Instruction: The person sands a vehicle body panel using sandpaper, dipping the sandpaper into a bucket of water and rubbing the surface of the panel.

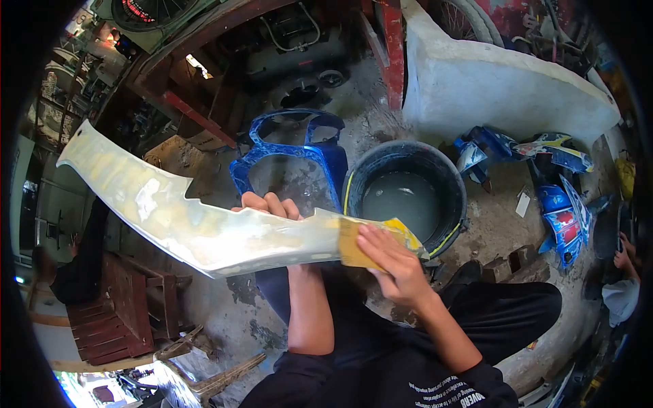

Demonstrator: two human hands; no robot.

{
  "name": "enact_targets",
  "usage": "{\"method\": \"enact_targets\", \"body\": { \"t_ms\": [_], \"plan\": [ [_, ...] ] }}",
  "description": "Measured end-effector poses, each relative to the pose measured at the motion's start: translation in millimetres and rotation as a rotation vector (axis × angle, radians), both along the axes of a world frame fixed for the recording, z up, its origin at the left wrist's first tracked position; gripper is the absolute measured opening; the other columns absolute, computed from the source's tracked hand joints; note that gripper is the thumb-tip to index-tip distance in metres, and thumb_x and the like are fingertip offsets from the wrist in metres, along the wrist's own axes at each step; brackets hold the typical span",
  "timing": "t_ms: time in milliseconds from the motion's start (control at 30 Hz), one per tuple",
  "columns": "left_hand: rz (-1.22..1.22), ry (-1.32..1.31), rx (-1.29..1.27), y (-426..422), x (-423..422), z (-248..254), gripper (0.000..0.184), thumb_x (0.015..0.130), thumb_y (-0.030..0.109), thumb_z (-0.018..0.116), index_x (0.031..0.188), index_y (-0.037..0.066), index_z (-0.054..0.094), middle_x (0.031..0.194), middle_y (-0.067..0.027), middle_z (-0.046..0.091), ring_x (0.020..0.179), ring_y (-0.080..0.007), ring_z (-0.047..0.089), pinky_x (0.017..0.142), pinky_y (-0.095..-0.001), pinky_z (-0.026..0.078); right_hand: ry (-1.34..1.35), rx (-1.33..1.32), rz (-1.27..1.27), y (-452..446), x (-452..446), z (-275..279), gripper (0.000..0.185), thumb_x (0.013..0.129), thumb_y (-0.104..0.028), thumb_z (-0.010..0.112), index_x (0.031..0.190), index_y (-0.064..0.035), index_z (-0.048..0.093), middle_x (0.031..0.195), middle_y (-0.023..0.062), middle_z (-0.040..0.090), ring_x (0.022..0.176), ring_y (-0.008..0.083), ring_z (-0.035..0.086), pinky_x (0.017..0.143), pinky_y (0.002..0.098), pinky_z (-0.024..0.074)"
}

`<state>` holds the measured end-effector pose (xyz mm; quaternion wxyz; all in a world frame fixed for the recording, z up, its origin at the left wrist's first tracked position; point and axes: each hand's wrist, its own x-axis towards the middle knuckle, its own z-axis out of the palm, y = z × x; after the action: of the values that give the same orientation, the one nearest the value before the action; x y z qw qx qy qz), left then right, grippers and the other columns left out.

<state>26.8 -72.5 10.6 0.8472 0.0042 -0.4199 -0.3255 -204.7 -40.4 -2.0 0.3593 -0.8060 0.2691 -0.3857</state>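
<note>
A long, curved motorcycle fairing panel [218, 234], patchy white and pale yellow with some bright yellow at its right end, is held up in front of me. My left hand [270, 205] grips it from beneath, its fingertips curling over the far edge; the palm is hidden behind the panel. On the right part of the surface lies a tan piece of sandpaper [352, 253]. My right hand [398, 266] presses that sheet against the panel with its fingers. A dark bucket [355, 173] of cloudy water stands just beyond the panel's right end.
A blue plastic frame [330, 160] lies on the concrete floor beyond my left hand. Blue body parts [561, 211] are at the right, near a whitish low wall [490, 85]. A reddish wooden bench [126, 306] stands left. Other people show at both side edges.
</note>
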Motion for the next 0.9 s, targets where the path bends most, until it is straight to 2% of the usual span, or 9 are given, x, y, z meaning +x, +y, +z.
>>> {"method": "enact_targets", "body": {
  "t_ms": [100,167,200,333,467,600,800,833,900],
  "plan": [
    [0.075,0.103,0.025,3,-2,-6,0.031,0.104,0.029,0.058,0.092,0.000,0.053,0.082,-0.0057,0.039,0.057,-0.0152,0.035,0.048,-0.0323,0.039,-0.018,0.117,-0.095,-1,-22,-29,0.056,0.087,0.003,0.063,0.142,-0.0045,0.058,0.149,0.0170,0.055,0.141,0.0343,0.048,0.119,0.0470,0.0348],
    [0.056,0.017,0.028,3,3,-14,0.030,0.104,0.034,0.057,0.101,0.004,0.058,0.088,-0.0059,0.044,0.059,-0.0152,0.039,0.052,-0.0340,0.039,-0.028,0.155,-0.121,2,-27,-37,0.054,0.087,0.004,0.061,0.141,-0.0037,0.059,0.147,0.0180,0.056,0.141,0.0351,0.048,0.120,0.0471,0.0337],
    [0.183,-0.021,0.046,4,3,-9,0.028,0.104,0.030,0.058,0.096,0.004,0.054,0.087,-0.0055,0.042,0.057,-0.0146,0.038,0.051,-0.0321,0.040,-0.029,0.126,-0.118,3,-23,-31,0.053,0.087,0.004,0.062,0.140,-0.0035,0.060,0.147,0.0179,0.056,0.141,0.0350,0.049,0.120,0.0476,0.0340],
    [0.174,-0.002,0.127,17,29,-3,0.027,0.101,0.021,0.061,0.085,0.008,0.044,0.084,-0.0034,0.037,0.056,-0.0130,0.036,0.050,-0.0273,0.039,-0.033,0.037,-0.088,-3,-4,3,0.052,0.087,0.000,0.066,0.139,-0.0051,0.061,0.145,0.0163,0.058,0.140,0.0329,0.051,0.117,0.0490,0.0371],
    [0.403,-0.072,0.185,9,4,2,0.030,0.101,0.026,0.061,0.083,0.014,0.040,0.081,0.0000,0.038,0.061,-0.0101,0.036,0.060,-0.0281,0.038,-0.022,0.022,-0.124,-16,12,-4,0.049,0.091,-0.006,0.067,0.139,-0.0067,0.061,0.144,0.0156,0.059,0.139,0.0324,0.051,0.116,0.0493,0.0388],
    [0.344,-0.086,0.431,14,-24,-25,0.032,0.095,0.027,0.068,0.080,0.016,0.042,0.079,0.0030,0.036,0.062,-0.0089,0.035,0.067,-0.0289,0.039,-0.014,0.169,-0.182,-13,3,-50,0.045,0.096,-0.006,0.061,0.141,-0.0055,0.059,0.146,0.0168,0.056,0.141,0.0333,0.048,0.119,0.0471,0.0351],
    [-0.029,-0.013,0.429,25,-26,-56,0.027,0.092,0.021,0.071,0.083,0.014,0.047,0.081,0.0018,0.036,0.068,-0.0097,0.038,0.076,-0.0322,0.041,-0.034,0.358,-0.262,13,-18,-87,0.044,0.098,-0.004,0.057,0.142,-0.0050,0.058,0.148,0.0180,0.054,0.144,0.0323,0.045,0.120,0.0447,0.0320],
    [-0.037,-0.013,0.434,27,-28,-56,0.027,0.092,0.021,0.071,0.083,0.014,0.047,0.081,0.0018,0.036,0.068,-0.0097,0.038,0.076,-0.0322,0.041,-0.051,0.391,-0.286,13,-19,-91,0.044,0.098,-0.004,0.057,0.143,-0.0050,0.058,0.148,0.0178,0.054,0.143,0.0323,0.045,0.121,0.0438,0.0321],
    [0.208,-0.244,0.541,28,-33,-47,0.022,0.094,0.019,0.068,0.084,0.013,0.049,0.085,0.0006,0.037,0.076,-0.0110,0.040,0.078,-0.0328,0.040,-0.074,0.419,-0.317,12,-18,-93,0.044,0.098,-0.003,0.056,0.143,-0.0051,0.057,0.148,0.0176,0.054,0.143,0.0323,0.045,0.121,0.0430,0.0322]
  ]
}}
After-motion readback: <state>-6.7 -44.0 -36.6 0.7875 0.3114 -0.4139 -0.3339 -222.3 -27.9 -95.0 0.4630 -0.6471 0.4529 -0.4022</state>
